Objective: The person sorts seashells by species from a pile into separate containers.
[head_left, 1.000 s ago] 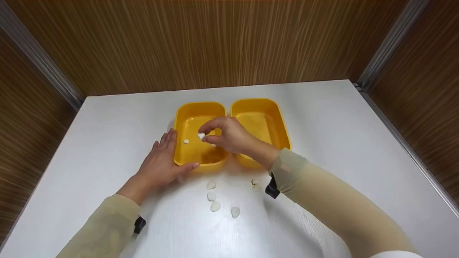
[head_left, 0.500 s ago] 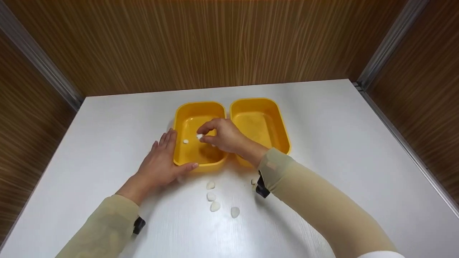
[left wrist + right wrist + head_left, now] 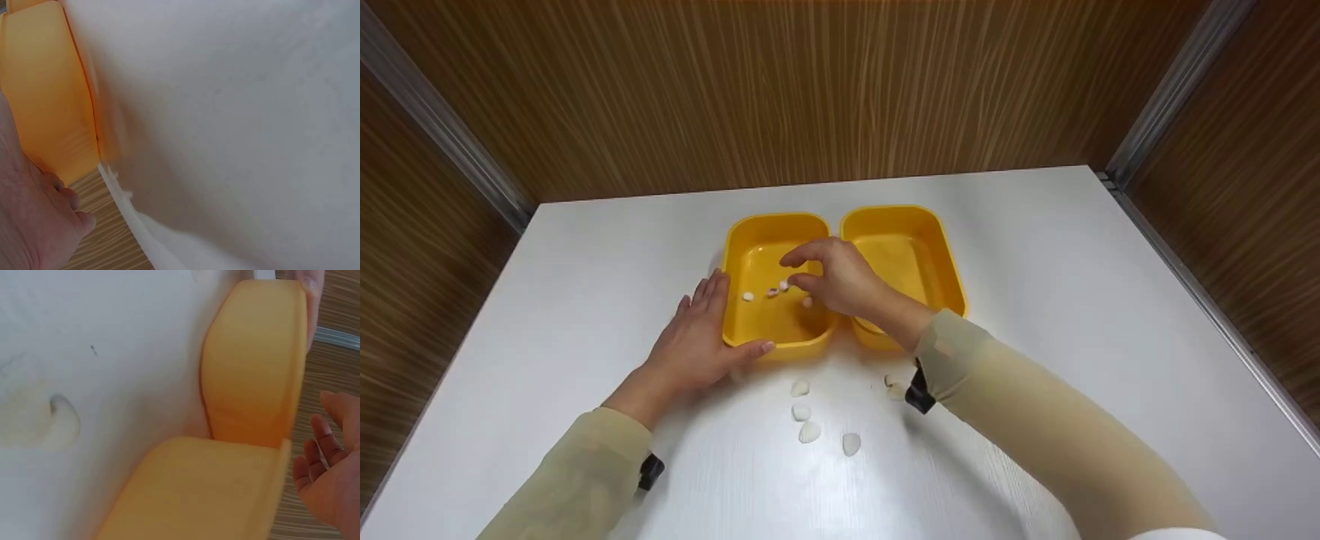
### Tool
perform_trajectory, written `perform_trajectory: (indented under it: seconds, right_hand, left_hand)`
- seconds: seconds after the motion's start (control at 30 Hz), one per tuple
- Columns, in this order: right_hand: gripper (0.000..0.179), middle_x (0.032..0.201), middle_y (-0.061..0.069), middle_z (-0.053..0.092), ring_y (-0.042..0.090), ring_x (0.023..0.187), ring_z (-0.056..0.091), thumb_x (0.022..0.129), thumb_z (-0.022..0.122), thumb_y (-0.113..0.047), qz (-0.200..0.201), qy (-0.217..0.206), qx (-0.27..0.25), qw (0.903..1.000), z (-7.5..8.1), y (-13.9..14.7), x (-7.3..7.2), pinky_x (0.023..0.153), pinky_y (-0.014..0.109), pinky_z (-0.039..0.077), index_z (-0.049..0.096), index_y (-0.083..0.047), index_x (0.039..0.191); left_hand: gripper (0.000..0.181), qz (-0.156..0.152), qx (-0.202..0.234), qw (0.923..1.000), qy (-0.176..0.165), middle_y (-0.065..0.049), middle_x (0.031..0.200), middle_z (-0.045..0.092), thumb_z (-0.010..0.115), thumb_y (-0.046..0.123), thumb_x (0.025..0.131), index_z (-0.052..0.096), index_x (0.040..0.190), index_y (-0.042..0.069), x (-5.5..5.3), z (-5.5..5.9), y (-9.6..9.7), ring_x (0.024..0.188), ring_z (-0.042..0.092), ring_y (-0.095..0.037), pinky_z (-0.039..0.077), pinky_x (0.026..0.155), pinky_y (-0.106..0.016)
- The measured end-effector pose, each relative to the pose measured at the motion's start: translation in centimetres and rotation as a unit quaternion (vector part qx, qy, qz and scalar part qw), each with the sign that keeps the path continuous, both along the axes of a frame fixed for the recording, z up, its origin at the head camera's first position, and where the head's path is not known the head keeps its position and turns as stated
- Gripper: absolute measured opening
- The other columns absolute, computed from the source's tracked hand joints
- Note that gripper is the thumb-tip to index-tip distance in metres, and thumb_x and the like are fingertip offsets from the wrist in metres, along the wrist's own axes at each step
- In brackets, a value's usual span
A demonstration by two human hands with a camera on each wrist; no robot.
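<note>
Nearest, pale shells (image 3: 809, 432) lie on the white table (image 3: 1035, 262). Beyond them the left hand (image 3: 694, 346), thumb spread from its fingers, rests against the left yellow tray (image 3: 761, 324), which holds small whitish pieces (image 3: 772, 292); over it hangs the right hand (image 3: 846, 278), thumb and forefinger parted.

The head camera looks forward and down from above the near side of the smooth white table (image 3: 1072, 300), far enough back to take in the brown wood-grain panel (image 3: 810, 97) beyond. From close in at the left hand (image 3: 694, 345), the left wrist camera faces, sideways, an outer wall of the left yellow, round-cornered plastic tray (image 3: 750, 322). The right wrist camera, also close and turned sideways, looks past the right hand (image 3: 844, 281) and shares that tray and its matching yellow right-hand neighbour (image 3: 896, 259) with the head view.
</note>
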State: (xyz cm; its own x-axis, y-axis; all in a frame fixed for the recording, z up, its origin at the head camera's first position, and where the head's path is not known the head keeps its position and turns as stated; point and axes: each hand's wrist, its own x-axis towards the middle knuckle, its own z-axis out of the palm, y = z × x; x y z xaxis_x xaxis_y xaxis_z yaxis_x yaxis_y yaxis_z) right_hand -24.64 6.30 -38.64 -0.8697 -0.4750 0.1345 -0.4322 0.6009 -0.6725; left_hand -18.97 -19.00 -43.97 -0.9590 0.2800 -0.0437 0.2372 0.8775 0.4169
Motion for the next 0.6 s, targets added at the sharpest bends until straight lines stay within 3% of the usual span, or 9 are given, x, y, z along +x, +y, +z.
perform_trajectory:
  seconds: [0.33, 0.6]
  right_hand:
    - [0.026, 0.125, 0.004, 0.076, 0.023, 0.119, 0.068, 0.099, 0.076, -0.009, 0.047, 0.084, -0.040, 0.9945, 3.0, 4.8, 3.1, 0.106, 0.041, 0.054, 0.078, -0.007, 0.125]
    - [0.022, 0.116, 0.005, 0.079, 0.026, 0.113, 0.072, 0.094, 0.080, -0.004, 0.088, 0.146, -0.052, 0.9839, 2.4, 8.9, 5.3, 0.102, 0.043, 0.057, 0.080, -0.004, 0.116]
  left_hand:
    - [0.129, 0.002, 0.008, 1.0000, -0.004, -0.017, 0.177, 0.005, 0.064, 0.079, 0.088, 0.000, 0.170, 0.003, 0.0, -0.1, -0.1, 0.163, 0.003, -0.037, 0.001, 0.130, -0.056]
    - [0.130, 0.001, 0.007, 0.9999, -0.009, -0.016, 0.178, 0.003, 0.062, 0.082, 0.088, -0.002, 0.170, 0.004, 0.0, -0.1, 0.0, 0.164, 0.001, -0.035, 0.001, 0.131, -0.055]
